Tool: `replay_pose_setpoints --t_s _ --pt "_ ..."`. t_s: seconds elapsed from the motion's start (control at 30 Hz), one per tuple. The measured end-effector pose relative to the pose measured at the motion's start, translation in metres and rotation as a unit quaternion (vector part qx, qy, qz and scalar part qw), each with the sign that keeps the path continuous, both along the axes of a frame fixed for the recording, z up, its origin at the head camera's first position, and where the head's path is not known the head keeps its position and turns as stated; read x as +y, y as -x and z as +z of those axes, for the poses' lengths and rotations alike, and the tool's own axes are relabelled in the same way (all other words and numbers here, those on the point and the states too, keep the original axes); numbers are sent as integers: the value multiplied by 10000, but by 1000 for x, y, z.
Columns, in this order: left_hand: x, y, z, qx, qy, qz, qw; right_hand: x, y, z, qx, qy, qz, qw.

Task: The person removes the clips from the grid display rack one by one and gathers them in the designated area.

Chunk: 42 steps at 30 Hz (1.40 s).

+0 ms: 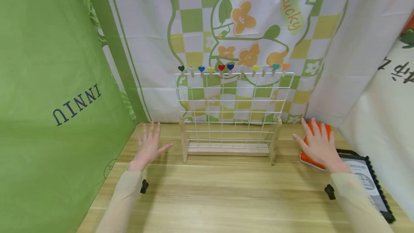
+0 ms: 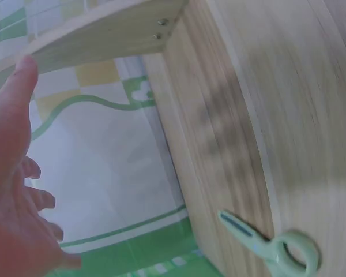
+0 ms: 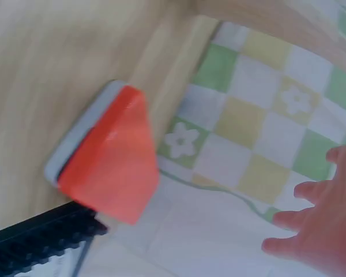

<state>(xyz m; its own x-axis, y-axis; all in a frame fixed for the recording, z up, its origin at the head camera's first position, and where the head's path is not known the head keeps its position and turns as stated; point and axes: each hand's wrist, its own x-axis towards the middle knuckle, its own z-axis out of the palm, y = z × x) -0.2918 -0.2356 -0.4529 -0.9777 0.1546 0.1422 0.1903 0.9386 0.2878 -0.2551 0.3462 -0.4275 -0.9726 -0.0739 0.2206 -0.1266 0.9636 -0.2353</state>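
My left hand (image 1: 148, 148) is held out above the left side of the table, fingers spread and holding nothing. In the left wrist view, light green scissors (image 2: 294, 254) lie on the wood apart from that hand; the head view does not show them. My right hand (image 1: 320, 148) is also spread and bare, in front of an orange-red block-like object (image 3: 112, 161) with a grey edge. Between the hands stands a white wire grid rack on a wooden base (image 1: 228, 151). Several small heart-topped clips (image 1: 221, 68) line its top wire.
A black-edged pad or folder (image 1: 367, 179) with a printed sheet lies at the table's right edge. Patterned cloth (image 1: 191, 21) hangs behind the rack, a green cloth (image 1: 64, 64) at the left and a white one (image 1: 372, 118) at the right. Bare wooden tabletop (image 1: 226, 193) lies in front.
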Motion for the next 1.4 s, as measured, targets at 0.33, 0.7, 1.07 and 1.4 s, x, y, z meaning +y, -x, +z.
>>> replay_pose_setpoints --t_s 0.33,0.7,1.07,1.4 --pt "8 7 -5 144 -1299 -522 9901 -12 5 61 917 1706 699 9786" --pt "28 18 -14 -15 -1910 -447 9806 -40 14 153 2041 2698 590 9392" --pt "40 20 -21 -346 -2685 -446 9616 -88 27 218 2156 2410 1376 9362" --pt "49 24 -29 -541 -3427 -704 9352 -131 45 247 1575 2059 1979 9453"
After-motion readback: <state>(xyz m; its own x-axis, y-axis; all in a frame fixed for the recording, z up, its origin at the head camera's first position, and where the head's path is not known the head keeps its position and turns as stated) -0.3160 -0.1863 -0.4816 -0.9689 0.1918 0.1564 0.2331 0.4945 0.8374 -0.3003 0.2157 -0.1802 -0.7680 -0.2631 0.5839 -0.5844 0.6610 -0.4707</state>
